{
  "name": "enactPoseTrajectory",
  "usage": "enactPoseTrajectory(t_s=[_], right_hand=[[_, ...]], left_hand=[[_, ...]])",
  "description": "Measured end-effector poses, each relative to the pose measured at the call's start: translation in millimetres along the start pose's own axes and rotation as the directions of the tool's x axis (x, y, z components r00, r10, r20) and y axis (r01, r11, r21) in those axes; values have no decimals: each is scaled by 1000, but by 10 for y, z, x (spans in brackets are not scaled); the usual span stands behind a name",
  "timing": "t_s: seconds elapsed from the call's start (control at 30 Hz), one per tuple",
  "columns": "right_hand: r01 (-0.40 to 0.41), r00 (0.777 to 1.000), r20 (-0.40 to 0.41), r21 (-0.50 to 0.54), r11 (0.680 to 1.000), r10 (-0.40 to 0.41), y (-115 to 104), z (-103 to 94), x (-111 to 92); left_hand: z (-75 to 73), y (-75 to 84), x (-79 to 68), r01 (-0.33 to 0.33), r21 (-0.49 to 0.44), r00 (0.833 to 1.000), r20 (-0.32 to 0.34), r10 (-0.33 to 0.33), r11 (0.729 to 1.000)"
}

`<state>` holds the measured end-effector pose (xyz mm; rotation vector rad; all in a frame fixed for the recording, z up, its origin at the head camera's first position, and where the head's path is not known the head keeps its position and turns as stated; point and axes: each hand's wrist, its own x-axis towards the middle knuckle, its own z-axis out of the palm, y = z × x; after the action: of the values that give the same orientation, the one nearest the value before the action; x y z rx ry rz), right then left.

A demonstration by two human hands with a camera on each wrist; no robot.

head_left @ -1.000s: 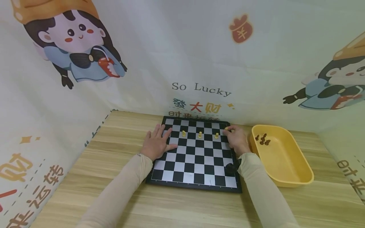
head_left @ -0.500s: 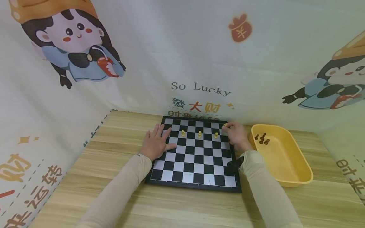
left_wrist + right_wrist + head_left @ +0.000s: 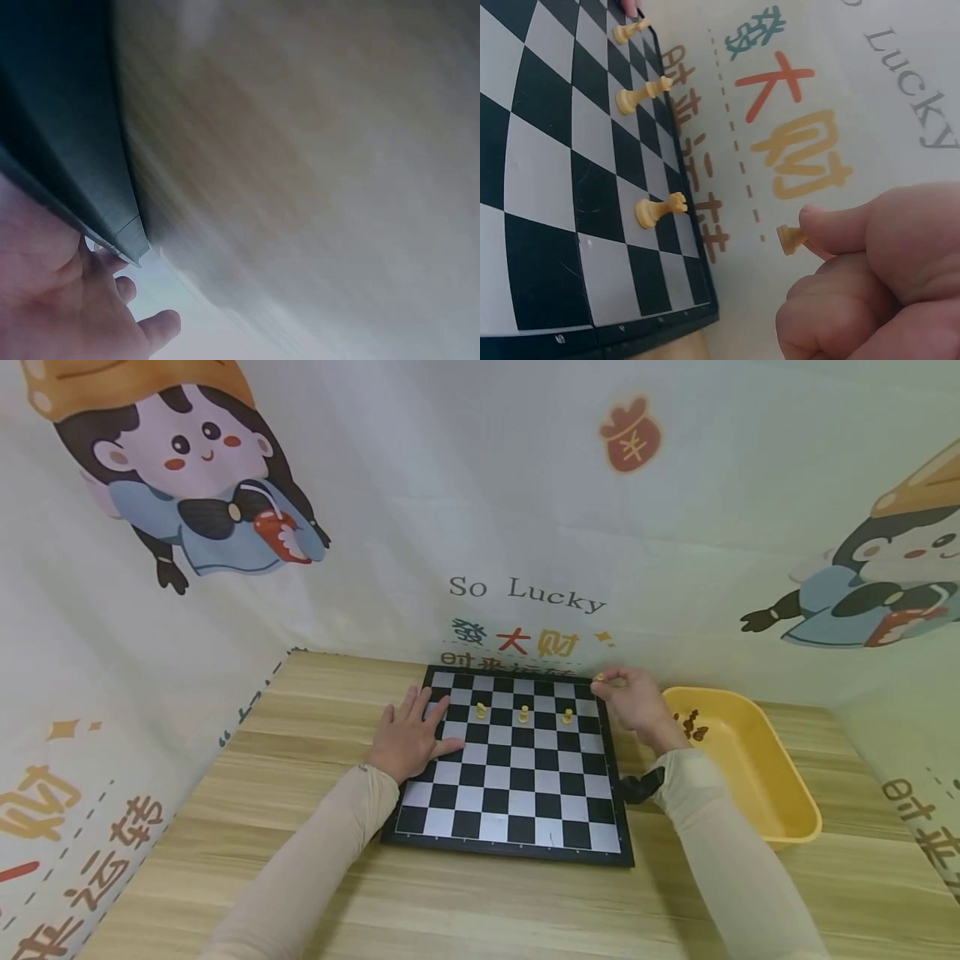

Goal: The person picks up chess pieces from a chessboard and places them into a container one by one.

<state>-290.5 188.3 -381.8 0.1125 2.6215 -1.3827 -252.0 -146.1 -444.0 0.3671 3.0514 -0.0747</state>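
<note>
My left hand (image 3: pixel 406 739) lies with fingers spread on the left edge of a black-and-white chessboard (image 3: pixel 514 781); in the left wrist view its palm (image 3: pixel 52 292) is beside the board's side. At the far right corner, my right hand (image 3: pixel 640 706) pinches a pale yellow chess piece (image 3: pixel 788 239) between thumb and finger, held above and apart from the board. Its base shows in the right wrist view; its top is hidden. Standing on the board are a yellow rook (image 3: pixel 657 211), a taller yellow piece (image 3: pixel 637 97) and another yellow piece (image 3: pixel 481 711), likely a knight.
A yellow plastic bin (image 3: pixel 783 785) stands right of the board, with several brown chess pieces (image 3: pixel 693 727) at its far left end, partly behind the right arm. A printed cloth (image 3: pixel 525 518) hangs close behind the wooden table (image 3: pixel 450 910).
My right hand has moved up and to the right, off the board's right edge, with the yellow piece in its fingers. The left hand and the standing pieces stay put.
</note>
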Motion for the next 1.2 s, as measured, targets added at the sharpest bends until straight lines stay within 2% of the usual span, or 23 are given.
enactPoseTrajectory(t_s=[0.23, 0.4, 0.53, 0.63, 0.83, 0.93, 1.2], right_hand=[[33, 999, 33, -83, 996, -30, 10, -175, -89], [55, 998, 44, -99, 994, -50, 27, -314, -142], [102, 994, 43, -95, 990, -98, 10, -407, -178], [128, 992, 40, -144, 981, -123, -17, -478, -213], [110, 992, 89, -266, 958, -89, -37, -611, -284], [119, 990, 104, -274, 954, -93, -16, -666, -305], [100, 994, 61, -256, 961, -87, 115, -841, -339]], left_hand=[[12, 1, 1, 7, -11, 1000, 8, -6, 1000], [20, 10, 9, -4, -5, 1000, 7, 4, 1000], [25, 14, 18, -2, -5, 1000, 9, 2, 1000], [36, 11, 28, -1, -11, 1000, 9, 1, 1000], [27, -3, 24, -5, -15, 1000, 12, 5, 1000], [17, -8, 15, -4, -10, 1000, 9, 4, 1000], [2, -9, 1, -5, 8, 1000, 9, 5, 1000]])
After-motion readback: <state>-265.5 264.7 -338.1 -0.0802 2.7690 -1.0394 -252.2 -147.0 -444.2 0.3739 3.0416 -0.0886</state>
